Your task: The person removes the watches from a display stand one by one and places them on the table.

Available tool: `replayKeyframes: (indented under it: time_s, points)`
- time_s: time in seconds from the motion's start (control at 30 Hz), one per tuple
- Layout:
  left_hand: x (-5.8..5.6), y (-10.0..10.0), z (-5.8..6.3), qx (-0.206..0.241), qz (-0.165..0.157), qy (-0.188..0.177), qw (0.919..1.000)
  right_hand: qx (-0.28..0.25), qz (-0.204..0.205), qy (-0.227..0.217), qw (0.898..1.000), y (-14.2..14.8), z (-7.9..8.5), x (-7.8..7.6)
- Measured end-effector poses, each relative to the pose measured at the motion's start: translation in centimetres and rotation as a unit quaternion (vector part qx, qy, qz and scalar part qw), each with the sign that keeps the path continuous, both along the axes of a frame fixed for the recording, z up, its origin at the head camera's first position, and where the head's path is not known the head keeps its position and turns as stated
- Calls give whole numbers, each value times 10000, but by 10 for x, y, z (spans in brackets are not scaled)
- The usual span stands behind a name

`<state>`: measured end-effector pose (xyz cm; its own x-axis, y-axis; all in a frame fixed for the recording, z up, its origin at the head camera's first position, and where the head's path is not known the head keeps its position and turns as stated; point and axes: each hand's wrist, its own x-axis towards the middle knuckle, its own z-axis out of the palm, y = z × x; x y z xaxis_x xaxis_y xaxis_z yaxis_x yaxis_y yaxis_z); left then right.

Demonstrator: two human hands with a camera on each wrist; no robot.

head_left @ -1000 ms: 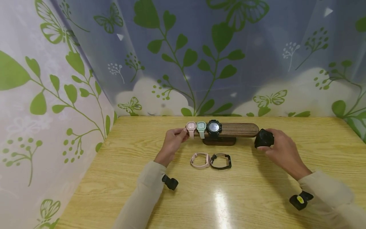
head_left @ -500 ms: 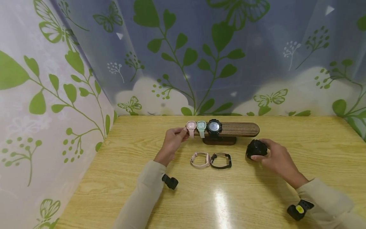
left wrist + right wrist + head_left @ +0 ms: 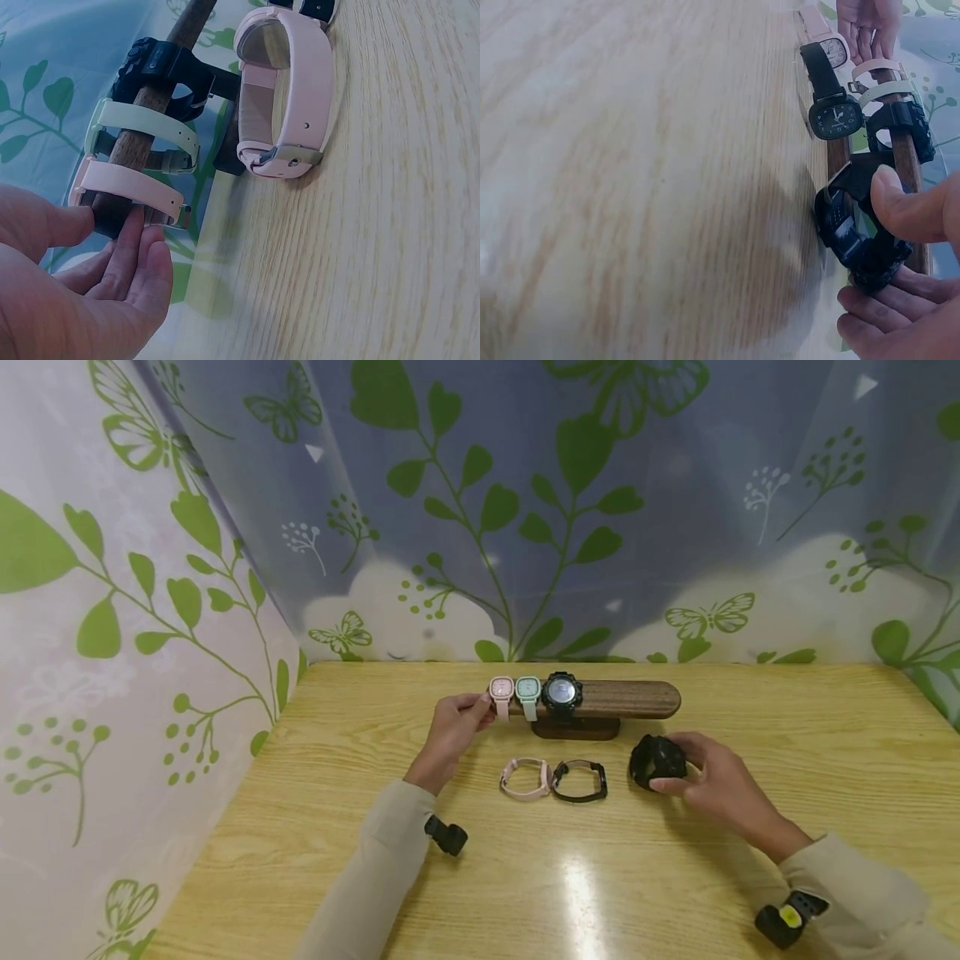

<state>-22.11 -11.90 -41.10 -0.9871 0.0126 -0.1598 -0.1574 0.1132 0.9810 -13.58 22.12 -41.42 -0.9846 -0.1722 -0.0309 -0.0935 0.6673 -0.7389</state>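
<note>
A dark wooden watch stand (image 3: 633,700) carries three watches on the left part of its bar: a pink watch (image 3: 502,691), a mint green watch (image 3: 528,691) and a black digital watch (image 3: 562,692). My left hand (image 3: 454,732) pinches the bar's left end, beside the pink strap (image 3: 131,184). Between thumb and fingers my right hand (image 3: 726,793) holds another black watch (image 3: 657,762), its strap closed in a loop. That loop is in front of the bar's right end, low over the table; whether it touches the wood I cannot tell.
In front of the stand, a second pink watch (image 3: 526,780) and a black square-faced watch (image 3: 835,118) stand on edge side by side on the wooden table (image 3: 480,877). A patterned curtain (image 3: 637,552) hangs along the back edge, and another covers the left side.
My right hand has brought the black watch away from the bar's right end, leftward and toward me, lower over the table. The left hand has stayed at the stand's end.
</note>
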Motion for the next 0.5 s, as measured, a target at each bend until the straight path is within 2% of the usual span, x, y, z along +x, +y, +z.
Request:
replayKeyframes:
  time_s: [0.5]
  points:
    - [-1,0,0,58,-13,-32,10000,-244,256,75,9993,-4,-9,4]
